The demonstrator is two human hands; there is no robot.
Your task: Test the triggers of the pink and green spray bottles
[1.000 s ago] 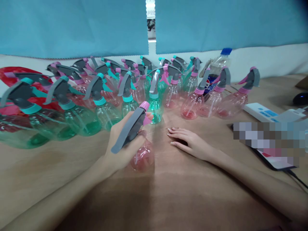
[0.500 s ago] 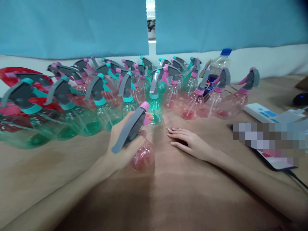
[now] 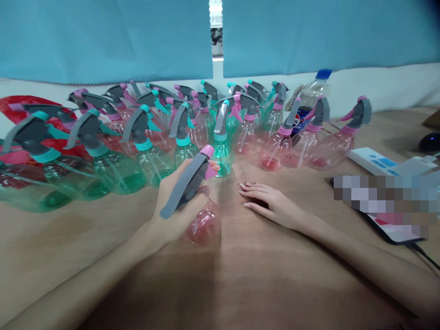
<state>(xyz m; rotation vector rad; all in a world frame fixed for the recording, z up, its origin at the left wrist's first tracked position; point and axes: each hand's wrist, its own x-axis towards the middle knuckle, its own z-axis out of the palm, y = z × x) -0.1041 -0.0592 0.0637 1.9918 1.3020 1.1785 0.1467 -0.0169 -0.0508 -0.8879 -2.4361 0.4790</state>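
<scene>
My left hand (image 3: 175,201) is wrapped round the neck of a pink spray bottle (image 3: 205,224) with a grey trigger head and pink nozzle. The bottle appears upright on the table, a finger lying by its pink trigger. Just behind it stands a green spray bottle (image 3: 222,156) with a turquoise collar. My right hand (image 3: 271,204) lies on the tabletop, palm down, fingers stretched out and holding nothing. A pink spray bottle (image 3: 275,149) stands beyond the right hand's fingers.
Several green spray bottles (image 3: 118,172) line the left, with more green and pink ones behind. A cola bottle (image 3: 311,96) with a blue cap stands at the back right. A power strip (image 3: 373,160) and a phone (image 3: 392,224) with a cable lie at right.
</scene>
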